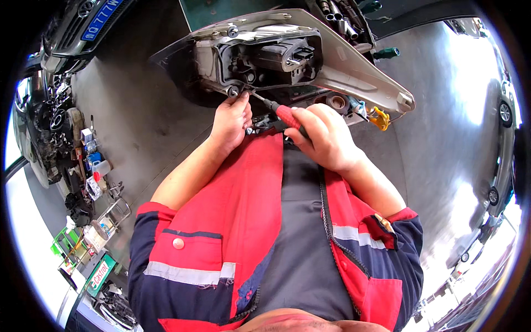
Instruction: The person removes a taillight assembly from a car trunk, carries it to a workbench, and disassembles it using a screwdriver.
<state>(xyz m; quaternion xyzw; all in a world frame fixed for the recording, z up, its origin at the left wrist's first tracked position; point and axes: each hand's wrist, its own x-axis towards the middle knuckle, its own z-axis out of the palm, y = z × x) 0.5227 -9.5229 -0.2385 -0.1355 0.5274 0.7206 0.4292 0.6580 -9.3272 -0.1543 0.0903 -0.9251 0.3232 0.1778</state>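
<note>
A car lamp unit, its back with black inner parts turned up, lies in front of my chest. My right hand is wrapped round the red handle of a screwdriver. The screwdriver's metal shaft points up and left, with its tip at the near edge of the lamp's housing. My left hand is closed at that same edge, thumb beside a round fastener and close to the tip. What its curled fingers touch underneath is hidden.
Behind the lamp, a tray of metal sockets and green-handled tools stands close. A yellow-orange tool lies by the lamp's right end. Parked cars line the right; a dark car and piled parts are at left.
</note>
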